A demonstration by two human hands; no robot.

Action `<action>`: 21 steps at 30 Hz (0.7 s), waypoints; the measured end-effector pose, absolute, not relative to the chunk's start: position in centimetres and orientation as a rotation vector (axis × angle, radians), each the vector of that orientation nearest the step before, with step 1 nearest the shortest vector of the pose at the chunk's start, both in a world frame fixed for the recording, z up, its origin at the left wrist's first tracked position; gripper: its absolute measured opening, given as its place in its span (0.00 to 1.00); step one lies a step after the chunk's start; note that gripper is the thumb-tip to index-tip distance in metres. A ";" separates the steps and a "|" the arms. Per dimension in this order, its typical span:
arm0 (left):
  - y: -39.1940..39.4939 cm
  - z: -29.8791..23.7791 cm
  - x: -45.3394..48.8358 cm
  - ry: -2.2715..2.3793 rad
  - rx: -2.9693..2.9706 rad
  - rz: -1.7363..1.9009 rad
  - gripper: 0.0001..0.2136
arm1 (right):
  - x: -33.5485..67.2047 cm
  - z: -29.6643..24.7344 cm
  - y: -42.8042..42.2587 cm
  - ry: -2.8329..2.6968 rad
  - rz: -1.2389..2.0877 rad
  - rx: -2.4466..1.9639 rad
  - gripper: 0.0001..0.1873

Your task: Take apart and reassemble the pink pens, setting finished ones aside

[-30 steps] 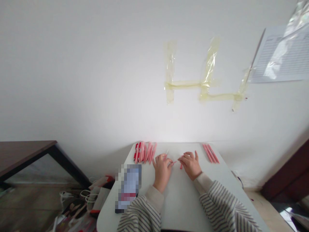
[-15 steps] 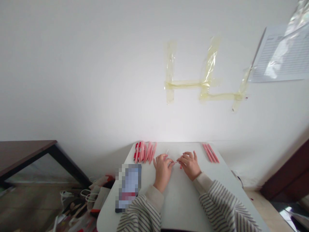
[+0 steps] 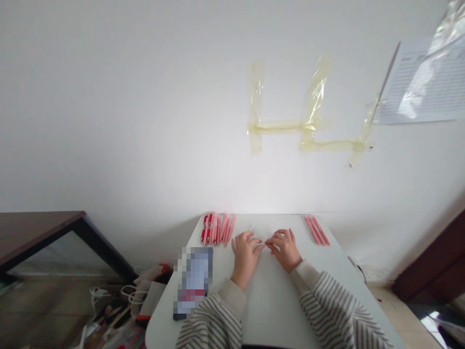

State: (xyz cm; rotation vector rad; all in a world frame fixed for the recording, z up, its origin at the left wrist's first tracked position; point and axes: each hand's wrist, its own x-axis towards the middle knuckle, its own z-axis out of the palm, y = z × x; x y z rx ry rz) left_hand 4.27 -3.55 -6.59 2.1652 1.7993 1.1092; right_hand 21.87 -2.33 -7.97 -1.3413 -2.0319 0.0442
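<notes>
My left hand (image 3: 246,254) and my right hand (image 3: 286,250) meet fingertip to fingertip over the middle of the white table (image 3: 271,305). Both are closed in a pinch on a thin pinkish pen part (image 3: 263,244), mostly hidden by the fingers. Just beyond my left fingers, a thin whitish piece (image 3: 252,227) sticks out. Beneath the right fingers shows a bit of a small red-pink piece, largely covered. Several pink and red pens (image 3: 218,230) lie side by side at the back left. At the back right are a few pink pen barrels (image 3: 317,230).
A phone-like device (image 3: 196,281), its screen blurred out, lies at the table's left edge. The white wall (image 3: 145,121) closes off the back. A brown desk (image 3: 39,228) stands at left, with bags and clutter (image 3: 123,305) on the floor beside it.
My right hand has shifted slightly left, closer to the left fingertips, so less of the thin part shows between them. The left hand has barely moved.
</notes>
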 end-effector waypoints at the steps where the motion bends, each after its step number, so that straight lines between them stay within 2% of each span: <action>1: -3.5 -6.6 4.2 1.804 2.162 1.114 0.06 | 21.9 -8.1 -2.2 -2.028 0.034 -1.345 0.09; 21: -3.8 -6.1 4.1 1.792 2.168 1.131 0.03 | 22.5 -9.0 -1.6 -2.015 0.054 -1.323 0.10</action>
